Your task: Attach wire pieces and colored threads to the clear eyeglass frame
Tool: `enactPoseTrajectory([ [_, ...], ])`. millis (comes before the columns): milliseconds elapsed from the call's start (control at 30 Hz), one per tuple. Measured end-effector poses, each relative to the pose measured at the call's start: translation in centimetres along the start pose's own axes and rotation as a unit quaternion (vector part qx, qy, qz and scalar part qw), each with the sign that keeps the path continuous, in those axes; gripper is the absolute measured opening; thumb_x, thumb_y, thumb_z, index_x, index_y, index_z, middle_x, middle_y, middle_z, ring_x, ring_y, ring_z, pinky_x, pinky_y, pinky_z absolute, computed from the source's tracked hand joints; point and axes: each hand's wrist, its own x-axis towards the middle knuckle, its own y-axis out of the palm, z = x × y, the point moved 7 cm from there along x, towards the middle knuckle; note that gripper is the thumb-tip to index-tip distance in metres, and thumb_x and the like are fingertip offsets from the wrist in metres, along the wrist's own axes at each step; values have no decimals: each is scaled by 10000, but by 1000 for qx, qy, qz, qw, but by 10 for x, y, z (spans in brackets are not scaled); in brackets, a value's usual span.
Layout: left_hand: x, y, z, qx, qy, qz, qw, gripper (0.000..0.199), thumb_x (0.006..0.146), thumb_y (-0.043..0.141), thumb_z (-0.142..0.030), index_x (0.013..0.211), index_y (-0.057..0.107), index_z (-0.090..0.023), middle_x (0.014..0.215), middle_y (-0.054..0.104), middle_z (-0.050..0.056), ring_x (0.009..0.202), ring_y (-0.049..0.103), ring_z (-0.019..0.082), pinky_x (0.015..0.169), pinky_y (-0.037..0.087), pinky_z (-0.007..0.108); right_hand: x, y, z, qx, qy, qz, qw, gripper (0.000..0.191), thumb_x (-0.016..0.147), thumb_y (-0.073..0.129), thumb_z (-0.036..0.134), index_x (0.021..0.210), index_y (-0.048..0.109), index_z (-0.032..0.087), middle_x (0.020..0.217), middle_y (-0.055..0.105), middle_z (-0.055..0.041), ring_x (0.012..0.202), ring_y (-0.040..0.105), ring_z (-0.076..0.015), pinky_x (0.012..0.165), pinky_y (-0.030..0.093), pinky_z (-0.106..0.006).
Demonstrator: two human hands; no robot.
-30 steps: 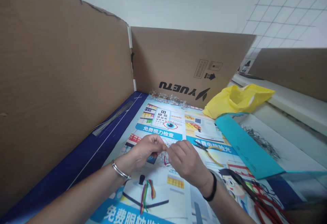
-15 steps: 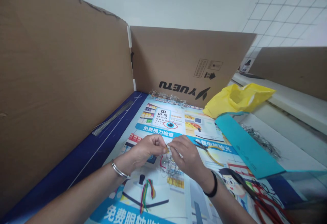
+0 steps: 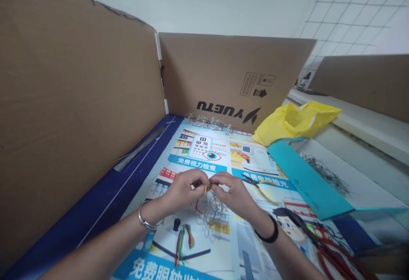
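Observation:
Both my hands meet over the middle of the printed sheet, fingertips almost touching. My left hand (image 3: 188, 189) pinches a tangled piece of thin silver wire (image 3: 213, 214) near a small yellow bit (image 3: 206, 188), which looks like cord. The right hand (image 3: 233, 192) is closed at the same spot, thumb and forefinger on the wire. Loops of the wire hang below the fingers, with a short red strand at their left side. What exactly lies between the fingertips is too small to make out. A bunch of red, yellow and green cords (image 3: 180, 246) lies nearer to me.
Yellow-handled pliers (image 3: 262, 191) and large red-handled shears (image 3: 319, 243) lie to the right. A turquoise box (image 3: 313, 182) holds wire pieces. Behind it sits a yellow bag (image 3: 294, 120). Straight wires (image 3: 139, 150) lie at left. Cardboard panels (image 3: 220, 67) wall the left and back.
My hands have drawn slightly closer together, and the right wrist has turned a little. More of the hanging wire loops show below the fingers. The view has shifted slightly.

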Motion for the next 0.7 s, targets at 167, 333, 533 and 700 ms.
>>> enactPoseTrajectory([
  [167, -2, -3, -14, 25, 120, -32, 992, 212, 702, 488, 12, 735, 605, -162, 746, 654, 20, 723, 609, 115, 677, 482, 230, 0, -2, -5, 46, 50, 10, 998, 156, 748, 557, 100, 750, 664, 213, 761, 677, 1, 740, 615, -136, 706, 473, -249],
  [333, -3, -3, -19, 38, 162, -37, 985, 228, 707, 483, 25, 752, 599, -166, 747, 659, 25, 730, 621, 118, 671, 497, 227, 0, -4, -4, 43, 48, -6, 998, 129, 735, 584, 108, 740, 665, 208, 748, 677, -1, 724, 614, -131, 693, 478, -241],
  [533, -3, -2, -19, 52, 140, -25, 988, 217, 721, 475, 5, 742, 599, -173, 757, 665, 37, 746, 631, 125, 686, 503, 232, -1, -6, -2, 32, 31, -33, 998, 108, 739, 580, 120, 718, 645, 204, 714, 660, 3, 672, 604, -125, 637, 475, -238],
  [700, -2, -1, -19, 56, 122, -19, 991, 203, 732, 474, -19, 722, 596, -181, 747, 659, 36, 743, 627, 134, 681, 497, 243, -1, -4, -2, 21, 41, -30, 999, 132, 702, 542, 89, 657, 597, 201, 655, 618, 19, 621, 570, -116, 604, 454, -230],
])
